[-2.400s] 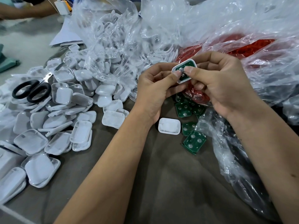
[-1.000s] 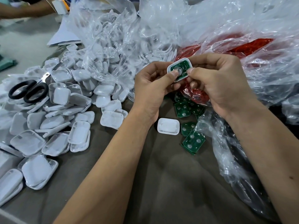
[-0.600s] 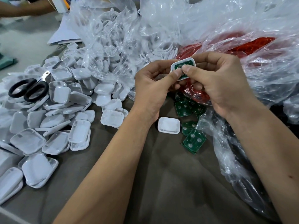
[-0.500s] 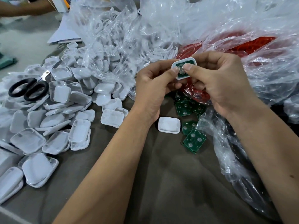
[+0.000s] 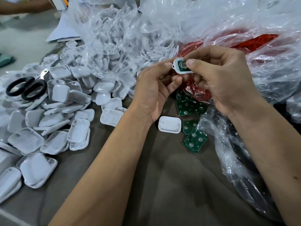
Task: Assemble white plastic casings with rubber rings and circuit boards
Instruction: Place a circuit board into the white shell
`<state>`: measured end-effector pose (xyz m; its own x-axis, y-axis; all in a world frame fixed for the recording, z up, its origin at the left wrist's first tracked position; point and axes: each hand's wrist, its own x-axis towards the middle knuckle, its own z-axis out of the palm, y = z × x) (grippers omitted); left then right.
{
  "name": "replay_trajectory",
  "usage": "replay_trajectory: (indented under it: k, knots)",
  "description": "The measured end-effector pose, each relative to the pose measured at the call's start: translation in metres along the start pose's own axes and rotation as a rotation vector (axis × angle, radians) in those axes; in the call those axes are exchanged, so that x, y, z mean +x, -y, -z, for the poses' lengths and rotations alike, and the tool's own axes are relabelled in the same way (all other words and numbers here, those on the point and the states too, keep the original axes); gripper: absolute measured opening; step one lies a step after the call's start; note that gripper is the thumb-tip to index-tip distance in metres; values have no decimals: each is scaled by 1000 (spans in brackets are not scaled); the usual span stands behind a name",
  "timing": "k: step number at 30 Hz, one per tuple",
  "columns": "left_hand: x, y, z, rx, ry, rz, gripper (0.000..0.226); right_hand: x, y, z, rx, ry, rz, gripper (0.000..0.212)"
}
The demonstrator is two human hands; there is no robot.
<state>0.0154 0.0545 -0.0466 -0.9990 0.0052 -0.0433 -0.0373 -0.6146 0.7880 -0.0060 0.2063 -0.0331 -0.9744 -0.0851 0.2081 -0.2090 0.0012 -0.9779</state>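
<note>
Both hands up at about 1 o'clock of frame centre, working one white casing. Left hand curled, thumb tip on the casing's left end, other fingers tucked underneath: grip closed around it. Right hand pinches the casing from the right, thumb pressing down on the green circuit board seated inside; grip closed on it too. Casing held clear of the tabletop, tilted, open face toward the camera.

Below the hands, at 6 o'clock from them, a single white casing half lies on the tabletop. Just beside it at 3 o'clock, loose green boards, some overlapping. Red rubber rings inside a clear plastic bag at 2 o'clock, partly behind the right hand. Big pile of white casing halves at 9 o'clock, more in another clear bag at 11 o'clock. Black-handled scissors rest on top of the pile at 10 o'clock. Another person's arm at the far top-left edge.
</note>
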Motion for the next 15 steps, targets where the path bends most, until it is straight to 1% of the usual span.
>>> replay_trajectory:
  k: [9, 13, 15]
  knots:
    - [-2, -3, -1, -55, -7, 70, 23, -4, 4, -2, -57, -3, 98, 2]
    - [-2, -2, -3, -50, 2, 89, 20, -7, 7, -4, -83, -25, 159, 6]
    - [-1, -2, -3, -56, 14, 101, 22, -7, 8, -4, -113, -33, 189, 6]
